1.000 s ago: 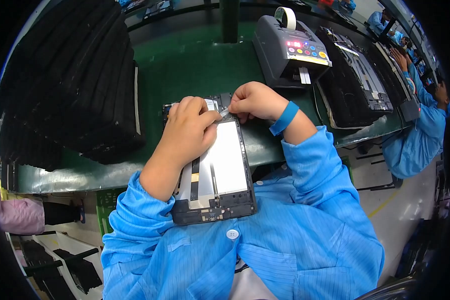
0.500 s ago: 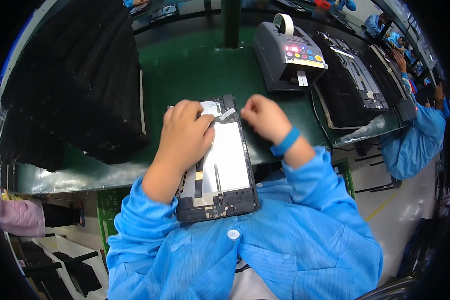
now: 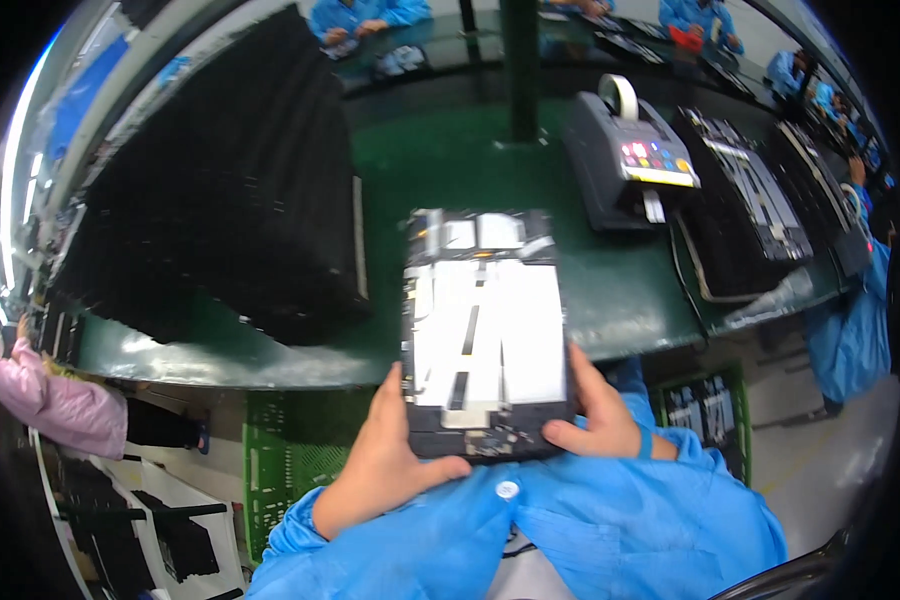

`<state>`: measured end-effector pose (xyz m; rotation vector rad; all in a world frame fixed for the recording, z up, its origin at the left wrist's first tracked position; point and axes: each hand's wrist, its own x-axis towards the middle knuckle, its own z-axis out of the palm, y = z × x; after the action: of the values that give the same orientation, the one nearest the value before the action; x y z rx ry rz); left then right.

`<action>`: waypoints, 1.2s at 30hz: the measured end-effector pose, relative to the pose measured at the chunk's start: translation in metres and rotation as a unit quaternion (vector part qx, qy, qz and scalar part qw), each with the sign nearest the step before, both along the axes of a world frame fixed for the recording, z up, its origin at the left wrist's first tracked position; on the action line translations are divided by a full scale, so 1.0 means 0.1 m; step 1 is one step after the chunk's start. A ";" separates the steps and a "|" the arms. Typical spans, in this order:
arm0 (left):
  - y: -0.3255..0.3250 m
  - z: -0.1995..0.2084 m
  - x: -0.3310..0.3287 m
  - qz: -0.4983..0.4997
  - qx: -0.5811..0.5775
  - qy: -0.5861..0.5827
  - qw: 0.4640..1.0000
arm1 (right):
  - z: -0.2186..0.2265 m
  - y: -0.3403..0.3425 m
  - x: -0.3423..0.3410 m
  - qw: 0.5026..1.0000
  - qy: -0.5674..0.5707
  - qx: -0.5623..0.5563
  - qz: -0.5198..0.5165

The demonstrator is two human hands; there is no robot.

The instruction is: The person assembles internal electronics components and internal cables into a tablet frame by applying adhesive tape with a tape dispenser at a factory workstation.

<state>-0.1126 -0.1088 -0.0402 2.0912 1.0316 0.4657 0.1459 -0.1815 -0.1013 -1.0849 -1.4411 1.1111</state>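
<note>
An opened tablet (image 3: 530, 335), its silver inner plate and black frame facing up, is held between my two hands near the table's front edge. My left hand (image 3: 385, 455) grips its lower left corner, the thumb lying along the bottom edge. On the lower right side my right hand (image 3: 610, 415) is closed, thumb over the frame and fingers along the edge; a blue band is on that wrist. A strip of tape lies at the tablet's upper right corner. Motion blurs the small parts inside.
A tall stack of black sheets (image 3: 220, 190) stands on the green table (image 3: 420, 140) at left. To the right are a grey tape dispenser (image 3: 625, 160) and more tablets (image 3: 755, 190) on black padding. Green crates (image 3: 270, 470) sit below. Co-workers are around.
Both hands have moved from the tablet's upper part to its lower sides and now hold it. The tablet is more upright in view, and my view has shifted left.
</note>
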 end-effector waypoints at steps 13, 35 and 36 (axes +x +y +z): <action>0.61 2.18 -0.21 0.060 0.300 -0.220 0.926 | 2.32 1.14 -0.27 0.968 0.020 0.248 -0.013; 1.87 1.99 -1.04 0.131 0.239 -0.396 0.877 | 2.61 2.30 -1.24 0.915 -0.156 0.320 -0.190; 1.86 1.98 -1.03 0.126 0.226 -0.396 0.881 | 2.61 2.25 -1.22 0.920 -0.173 0.305 -0.173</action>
<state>-0.2160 0.0773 0.1580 1.8236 0.7212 1.6661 0.0242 0.0436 0.1597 -1.0426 -1.6316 0.1837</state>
